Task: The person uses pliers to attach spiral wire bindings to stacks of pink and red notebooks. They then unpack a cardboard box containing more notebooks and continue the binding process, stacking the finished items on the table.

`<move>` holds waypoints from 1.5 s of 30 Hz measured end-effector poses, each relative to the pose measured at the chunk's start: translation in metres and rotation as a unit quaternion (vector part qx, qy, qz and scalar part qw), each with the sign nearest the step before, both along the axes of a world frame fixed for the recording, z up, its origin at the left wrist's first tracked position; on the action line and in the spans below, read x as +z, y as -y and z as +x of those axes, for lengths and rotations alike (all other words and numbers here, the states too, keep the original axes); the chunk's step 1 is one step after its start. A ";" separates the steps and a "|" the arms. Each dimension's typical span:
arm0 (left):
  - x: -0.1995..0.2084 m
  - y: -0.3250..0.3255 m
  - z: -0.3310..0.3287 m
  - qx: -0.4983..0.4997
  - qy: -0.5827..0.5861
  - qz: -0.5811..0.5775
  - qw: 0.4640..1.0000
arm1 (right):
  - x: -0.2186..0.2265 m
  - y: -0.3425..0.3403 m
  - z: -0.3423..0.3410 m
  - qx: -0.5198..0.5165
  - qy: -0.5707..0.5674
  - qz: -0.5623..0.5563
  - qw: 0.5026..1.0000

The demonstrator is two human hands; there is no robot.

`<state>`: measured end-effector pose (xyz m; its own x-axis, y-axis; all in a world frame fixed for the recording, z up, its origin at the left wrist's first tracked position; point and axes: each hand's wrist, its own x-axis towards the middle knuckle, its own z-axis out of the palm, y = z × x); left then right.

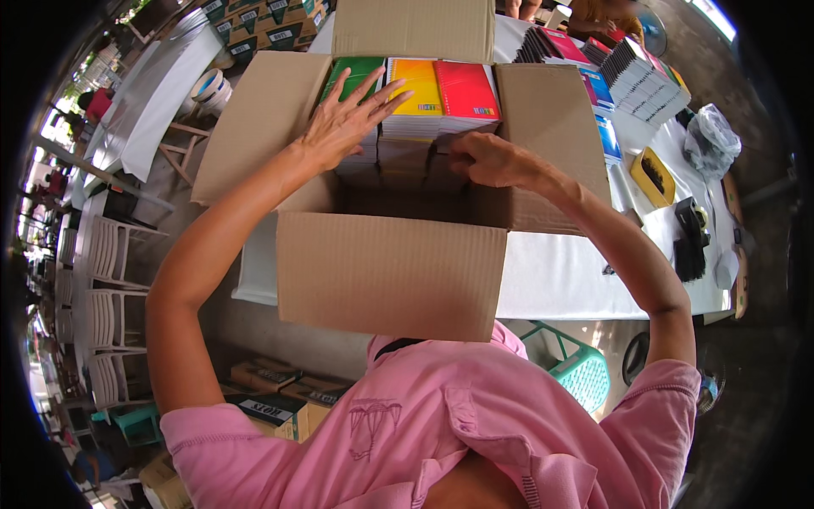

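An open cardboard box (390, 276) stands on the table in front of me, its flaps folded outward. Along its far side are stacks of spiral notebooks: a green notebook (360, 69) on the left, a yellow notebook (414, 85) in the middle, a red notebook (466, 89) on the right. My left hand (348, 123) is open, fingers spread over the green stack and reaching toward the yellow one. Just in front of the red stack, my right hand (490, 159) has its fingers curled closed. Its fingertips are in shade, and whether they grip anything is hidden. The box's near part is dark inside.
More notebook stacks (640, 85) stand at the far right of the white-covered table (560, 284). Nearby lie a yellow tray (653, 176), a clear plastic bag (712, 140) and a black item (691, 242). A green stool (581, 373) and cardboard cartons (280, 407) are below; white chairs (114, 318) line the left.
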<state>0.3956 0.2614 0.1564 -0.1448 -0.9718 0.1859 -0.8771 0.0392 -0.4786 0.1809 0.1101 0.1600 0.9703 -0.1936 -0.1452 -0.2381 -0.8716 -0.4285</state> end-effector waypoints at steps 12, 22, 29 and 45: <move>-0.021 0.084 -0.079 -0.112 0.024 -0.101 0.988 | 0.056 0.049 -0.031 -0.216 0.229 0.180 0.932; -0.032 0.093 -0.070 -0.154 -0.046 -0.112 0.981 | 0.040 0.053 -0.056 -0.257 0.221 0.187 0.922; -0.033 0.092 -0.081 -0.131 0.038 -0.097 0.986 | 0.030 0.052 -0.047 -0.231 0.236 0.150 0.932; -0.041 0.084 -0.090 -0.133 -0.027 -0.172 0.976 | 0.035 -0.007 -0.053 -0.264 0.150 0.530 0.792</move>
<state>0.3059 0.1773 0.1158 -0.3636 -0.7804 0.5087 -0.8825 0.1136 -0.4564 0.1275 0.1167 0.1950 0.8166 -0.5073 -0.2754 -0.1982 0.2017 -0.9592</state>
